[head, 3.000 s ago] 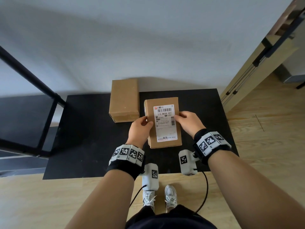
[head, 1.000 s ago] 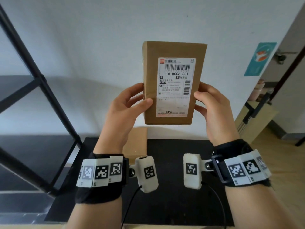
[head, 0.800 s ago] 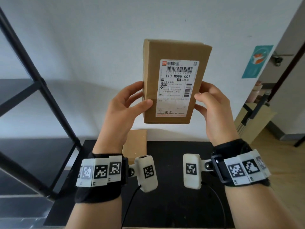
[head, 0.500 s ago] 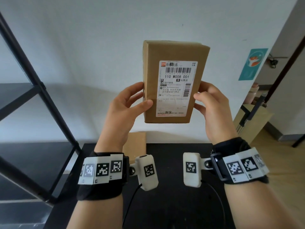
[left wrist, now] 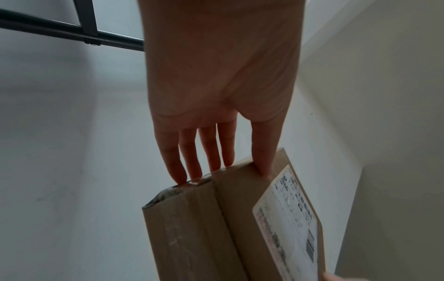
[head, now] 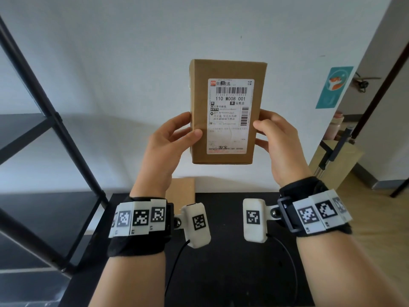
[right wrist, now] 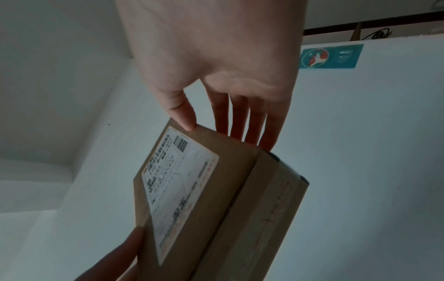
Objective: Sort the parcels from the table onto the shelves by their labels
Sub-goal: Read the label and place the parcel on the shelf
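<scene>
I hold a brown cardboard parcel upright in front of the white wall, its white label reading "110 M008 001" facing me. My left hand grips its left edge, thumb on the front and fingers behind. My right hand grips the right edge the same way. The left wrist view shows the parcel with the left fingers on its back edge. In the right wrist view the parcel is pinched between thumb and fingers. A second brown parcel lies on the black table below.
A black metal shelf rack with dark boards stands at the left, its slanted post close to my left arm. A teal poster hangs on the wall at right, beside a doorway and wooden floor.
Three seconds ago the parcel lay on the table under both hands; it is now lifted to face height. Over the last second it has stayed nearly still, with only a slight shift.
</scene>
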Available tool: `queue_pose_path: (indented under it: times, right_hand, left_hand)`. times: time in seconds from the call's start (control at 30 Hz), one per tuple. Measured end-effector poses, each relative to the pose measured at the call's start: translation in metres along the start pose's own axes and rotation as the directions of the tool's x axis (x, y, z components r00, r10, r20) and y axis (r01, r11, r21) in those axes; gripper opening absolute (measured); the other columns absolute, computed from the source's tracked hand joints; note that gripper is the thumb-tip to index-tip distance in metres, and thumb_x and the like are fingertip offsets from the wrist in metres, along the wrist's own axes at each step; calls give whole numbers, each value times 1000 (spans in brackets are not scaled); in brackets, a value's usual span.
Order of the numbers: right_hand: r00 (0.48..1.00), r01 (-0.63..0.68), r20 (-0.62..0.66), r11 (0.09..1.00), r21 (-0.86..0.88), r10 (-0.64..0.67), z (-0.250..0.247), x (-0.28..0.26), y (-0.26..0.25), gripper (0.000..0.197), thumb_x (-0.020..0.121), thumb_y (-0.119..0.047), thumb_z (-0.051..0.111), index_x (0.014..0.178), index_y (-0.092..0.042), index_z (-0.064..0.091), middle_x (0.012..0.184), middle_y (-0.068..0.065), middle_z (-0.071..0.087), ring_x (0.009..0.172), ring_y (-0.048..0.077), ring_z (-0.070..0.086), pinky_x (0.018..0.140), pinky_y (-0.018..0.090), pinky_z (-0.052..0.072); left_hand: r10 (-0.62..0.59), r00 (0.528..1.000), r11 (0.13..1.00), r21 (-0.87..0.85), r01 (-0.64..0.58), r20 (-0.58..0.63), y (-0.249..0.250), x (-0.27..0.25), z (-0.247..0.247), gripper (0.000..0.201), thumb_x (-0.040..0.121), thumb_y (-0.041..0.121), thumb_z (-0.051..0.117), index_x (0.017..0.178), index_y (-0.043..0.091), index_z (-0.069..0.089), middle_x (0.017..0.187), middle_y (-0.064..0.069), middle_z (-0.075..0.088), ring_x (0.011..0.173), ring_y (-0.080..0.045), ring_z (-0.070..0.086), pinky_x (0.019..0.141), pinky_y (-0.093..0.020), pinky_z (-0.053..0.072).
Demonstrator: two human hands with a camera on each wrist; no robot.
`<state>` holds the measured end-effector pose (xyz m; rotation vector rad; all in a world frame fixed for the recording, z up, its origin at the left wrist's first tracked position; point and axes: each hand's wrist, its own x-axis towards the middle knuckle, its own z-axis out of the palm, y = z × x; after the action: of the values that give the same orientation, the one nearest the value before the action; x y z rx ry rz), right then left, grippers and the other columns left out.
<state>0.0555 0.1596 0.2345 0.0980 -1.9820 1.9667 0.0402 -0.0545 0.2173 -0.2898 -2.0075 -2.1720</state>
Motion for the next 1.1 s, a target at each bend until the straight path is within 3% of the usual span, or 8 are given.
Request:
queue_pose_path:
  times: [0.2, 0.4, 0.6, 0.8, 0.97, 1.1]
  right_hand:
    - [999, -41, 0, 998, -42, 41, 2, 2, 1, 21, 97, -22, 49, 105, -24, 69, 103, -8, 75, 86, -1, 70, 72, 21, 55]
    - [996, -85, 2, 994, -67, 86, 3, 4, 6, 25, 97, -29, 49, 109, -19, 70, 104, -5, 75, 83, 1, 70, 69, 20, 53]
    - [995, -96, 10, 992, -81, 97, 2, 2, 10, 25, 100, -30, 47, 110, -21, 68, 102, -7, 74, 77, -4, 69, 62, 12, 53]
    - [995, -99, 20, 991, -90, 101, 0, 3, 13, 24, 99, -28, 47, 109, -21, 68, 102, -7, 74, 77, -4, 69, 66, 16, 55]
    - [992, -106, 58, 986, -130, 115, 2, 3, 16, 26, 99, -28, 45, 108, -20, 69, 100, -8, 74, 89, 6, 70, 76, 24, 57]
    - [982, -94, 143, 973, -212, 127, 9, 3, 26, 32, 100, -29, 43, 115, -17, 68, 105, -3, 74, 100, 16, 69, 92, 39, 56]
  left_hand:
    - [-41, 998, 999, 10, 41, -38, -2, 3, 5, 46, 93, 22, 70, 138, 11, 64, 127, -2, 74, 116, -18, 72, 107, -46, 52]
    - [-72, 994, 996, 45, 76, -84, -4, 1, 8, 67, 76, 48, 73, 135, 17, 67, 127, 0, 74, 119, -18, 70, 104, -46, 55]
    - [-90, 990, 993, 72, 98, -111, -5, -1, 12, 78, 66, 57, 73, 134, 18, 67, 126, 2, 74, 117, -17, 70, 103, -46, 55]
    - [-98, 987, 990, 87, 109, -128, -8, -4, 13, 77, 67, 57, 73, 134, 19, 67, 125, 2, 74, 118, -17, 70, 103, -46, 55]
    - [-119, 979, 985, 101, 137, -164, -14, -12, 11, 79, 67, 58, 73, 136, 20, 66, 128, 2, 73, 119, -18, 69, 103, -46, 55]
    - [-158, 965, 972, 136, 189, -211, -22, -24, 4, 58, 87, 46, 71, 138, 20, 63, 129, 2, 72, 120, -18, 68, 102, -45, 55]
